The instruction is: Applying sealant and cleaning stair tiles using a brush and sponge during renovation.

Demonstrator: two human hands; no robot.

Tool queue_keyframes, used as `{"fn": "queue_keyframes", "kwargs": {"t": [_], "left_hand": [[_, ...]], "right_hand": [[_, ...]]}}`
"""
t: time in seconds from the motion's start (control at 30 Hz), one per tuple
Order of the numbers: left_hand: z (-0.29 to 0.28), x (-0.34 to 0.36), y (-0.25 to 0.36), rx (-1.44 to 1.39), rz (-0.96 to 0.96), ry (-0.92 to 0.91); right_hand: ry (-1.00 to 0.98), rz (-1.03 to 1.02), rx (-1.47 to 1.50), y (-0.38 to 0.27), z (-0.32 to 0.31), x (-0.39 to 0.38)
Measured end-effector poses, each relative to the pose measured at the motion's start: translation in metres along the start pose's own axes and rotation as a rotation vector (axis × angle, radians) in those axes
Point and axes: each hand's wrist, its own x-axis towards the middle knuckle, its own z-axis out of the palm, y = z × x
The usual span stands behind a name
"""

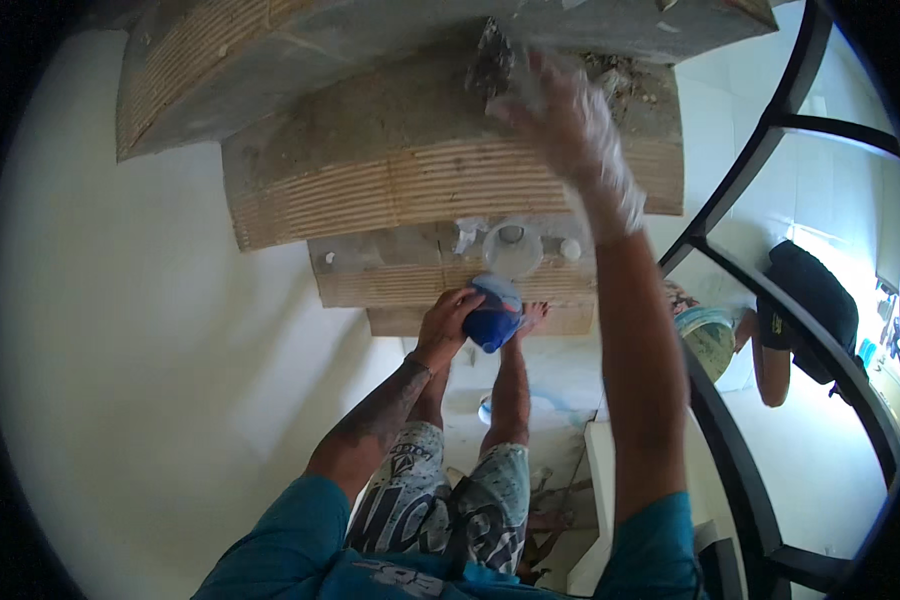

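My left hand (448,328) is closed around a blue bottle-like container (493,315) with a paler upper part, held above the lower steps. My right hand (570,125), in a clear plastic glove, reaches over an upper stair step (370,110). Motion smears its fingers, so I cannot make out whether they grip anything. Just left of those fingers is a dark, shiny patch or clump (490,60) against the step. Loose dark debris (625,75) lies on the step to the right of the glove.
A clear round tub (513,248) stands on a lower step, between crumpled plastic (468,235) and a small white round thing (570,248). A black metal railing (735,190) curves along the right. Beyond it, a person in dark clothing (815,310) is beside a bucket (707,342).
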Motion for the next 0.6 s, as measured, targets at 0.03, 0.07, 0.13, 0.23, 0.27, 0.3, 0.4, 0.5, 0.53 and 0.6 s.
{"fn": "queue_keyframes", "kwargs": {"t": [0.03, 0.07, 0.13, 0.23, 0.27, 0.3, 0.4, 0.5, 0.53, 0.6], "left_hand": [[-0.002, 0.001, -0.003, -0.007, 0.021, 0.012], [-0.005, 0.001, -0.008, -0.016, 0.043, 0.024], [-0.010, 0.002, -0.009, 0.017, 0.058, -0.012], [-0.012, 0.001, -0.004, 0.023, 0.100, -0.030], [-0.014, -0.001, -0.003, 0.016, 0.095, -0.034], [-0.021, -0.001, 0.003, 0.013, 0.097, -0.079], [-0.044, -0.007, 0.019, 0.018, 0.127, -0.130], [-0.065, -0.021, 0.034, -0.016, 0.150, -0.095], [-0.071, -0.023, 0.035, -0.060, 0.131, -0.062], [-0.075, -0.025, 0.024, -0.074, 0.115, -0.015]], "right_hand": [[-0.097, -0.009, 0.022, -0.003, 0.003, 0.009], [-0.110, 0.005, 0.031, -0.005, 0.004, 0.015], [-0.212, 0.097, 0.091, -0.013, -0.008, 0.032], [-0.122, -0.043, 0.014, -0.002, 0.008, 0.027], [-0.103, -0.091, 0.002, 0.001, 0.013, 0.028], [-0.113, -0.086, 0.004, 0.000, 0.018, 0.029], [-0.136, -0.096, 0.107, -0.011, 0.028, 0.035], [0.048, -0.089, -0.126, -0.006, 0.051, 0.028], [-0.057, 0.023, -0.233, -0.007, 0.060, 0.026], [-0.143, 0.127, -0.321, -0.010, 0.068, 0.028]]}}
